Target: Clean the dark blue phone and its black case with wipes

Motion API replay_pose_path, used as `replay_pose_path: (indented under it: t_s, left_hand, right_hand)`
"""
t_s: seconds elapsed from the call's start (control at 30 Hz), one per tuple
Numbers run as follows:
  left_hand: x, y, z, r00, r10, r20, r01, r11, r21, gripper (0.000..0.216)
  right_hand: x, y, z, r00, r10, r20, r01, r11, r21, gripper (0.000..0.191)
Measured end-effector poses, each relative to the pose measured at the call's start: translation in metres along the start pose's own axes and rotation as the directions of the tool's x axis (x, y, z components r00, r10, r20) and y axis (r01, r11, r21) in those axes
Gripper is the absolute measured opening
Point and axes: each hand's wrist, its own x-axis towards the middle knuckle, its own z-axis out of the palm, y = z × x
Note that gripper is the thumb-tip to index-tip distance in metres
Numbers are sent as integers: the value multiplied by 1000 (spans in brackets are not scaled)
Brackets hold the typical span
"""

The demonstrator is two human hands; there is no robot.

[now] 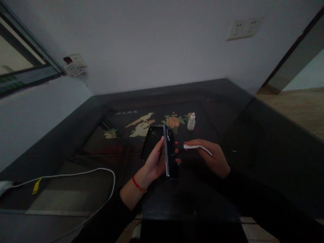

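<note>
My left hand [157,161] grips a dark smartphone [172,160] held on edge above the table, its round camera bump facing right. The fingertips wrap around the phone's far side. Just right of it, my right hand [214,155] pinches a folded white tissue or cloth [194,146], apart from the phone. Behind my left hand a black phone case [151,141] lies on the table, partly covered by the hand and phone. A small white-capped dropper bottle [191,123] stands upright beyond my right hand.
The dark glossy table [217,98] has a painted bird and flowers on its top. A white cable [83,172] with a yellow tag [36,186] loops over the left side. Wall sockets [245,28] are on the wall behind; a window [22,50] is at the upper left.
</note>
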Motion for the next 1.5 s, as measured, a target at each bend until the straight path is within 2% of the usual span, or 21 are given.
replay_pose_path:
  t_s: [0.17, 0.27, 0.37, 0.43, 0.5, 0.63, 0.73, 0.87, 0.93, 0.97, 1.07, 1.13, 1.23, 1.3, 1.4, 1.5]
  left_hand:
    - [0, -4, 2, 999, 38, -25, -38, 999, -5, 15]
    - [3, -3, -1, 996, 67, -54, -65, 998, 22, 20]
    - [5, -1, -1, 993, 59, -105, -57, 998, 26, 35]
    - [5, -1, -1, 988, 80, -133, -74, 996, 49, 45]
    - [6, -2, 0, 982, 135, -135, -125, 989, 75, 51]
    - [10, -4, -2, 978, 200, -67, -197, 980, 38, 48]
    - [13, -5, -4, 982, 187, -7, -187, 982, 2, 47]
    - [14, -4, -4, 985, 172, -1, -172, 985, -1, 47]
    - [13, -4, -5, 986, 164, 9, -164, 986, 5, 47]
    - [13, -4, -6, 986, 163, 20, -163, 987, 9, 48]
    - [14, -5, -8, 983, 172, 63, -174, 984, 30, 53]
    - [14, -7, -9, 979, 190, 74, -194, 979, 54, 58]
    - [13, -11, -5, 972, 225, 70, -231, 968, 100, 67]
    - [10, -15, -1, 964, 254, 74, -262, 954, 146, 74]
    - [7, -23, 1, 957, 271, 100, -288, 921, 263, 87]
    - [11, -23, -5, 947, 278, 161, -322, 832, 452, 91]
  right_hand:
    - [6, 15, -5, 987, 138, -87, -138, 990, 15, 28]
    - [8, 32, -4, 991, 115, -69, -119, 991, -63, 31]
    - [8, 52, -6, 999, 36, 28, -24, 942, -334, 35]
    - [8, 64, -9, 989, 71, 131, 11, 842, -540, 39]
    - [7, 72, -14, 970, 152, 191, 12, 752, -659, 43]
    - [3, 76, -18, 934, 267, 236, -17, 694, -720, 45]
    - [-1, 75, -21, 899, 333, 284, -20, 680, -733, 44]
    - [-1, 78, -33, 844, 397, 361, -17, 692, -722, 45]
    - [3, 78, -41, 823, 418, 385, -46, 724, -688, 50]
    - [5, 76, -44, 832, 410, 374, -81, 756, -649, 54]
    - [13, 64, -44, 904, 381, 195, -293, 883, -366, 44]
    - [15, 50, -34, 904, 419, 90, -403, 903, -151, 40]
    - [12, 31, -9, 865, 469, 176, -476, 879, -5, 48]
    - [8, 22, 8, 827, 502, 251, -538, 837, 99, 46]
    - [3, 14, 24, 798, 541, 265, -597, 769, 228, 42]
    - [2, 10, 28, 757, 588, 285, -648, 618, 444, 42]
